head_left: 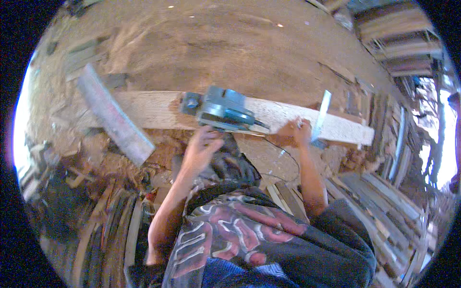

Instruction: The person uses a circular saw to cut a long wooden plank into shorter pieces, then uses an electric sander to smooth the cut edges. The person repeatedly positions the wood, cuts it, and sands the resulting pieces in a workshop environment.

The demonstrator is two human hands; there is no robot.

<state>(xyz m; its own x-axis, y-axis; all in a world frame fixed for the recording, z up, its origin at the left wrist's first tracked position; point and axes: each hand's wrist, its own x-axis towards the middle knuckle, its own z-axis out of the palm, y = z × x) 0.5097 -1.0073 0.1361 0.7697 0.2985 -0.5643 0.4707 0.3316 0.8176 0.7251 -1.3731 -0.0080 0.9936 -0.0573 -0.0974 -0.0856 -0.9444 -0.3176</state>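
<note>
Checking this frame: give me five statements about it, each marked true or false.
1. The left hand is nearer the power tool than the right hand is. True.
2. The power tool is bright red. False: it is blue-green and gray.
3. A narrow metal blade shows beside the right hand. True.
4. The gray strip lies right of the power tool. False: the gray strip lies left of it.
5. The shirt is plain white. False: the shirt is dark with a red-and-white print.

Your view is dim and grainy, with white glare burning out the far left and right rims. Your left hand (205, 145) and the power tool (224, 106) look smeared; wooden planks (108, 235) bend toward the black surround.
</note>
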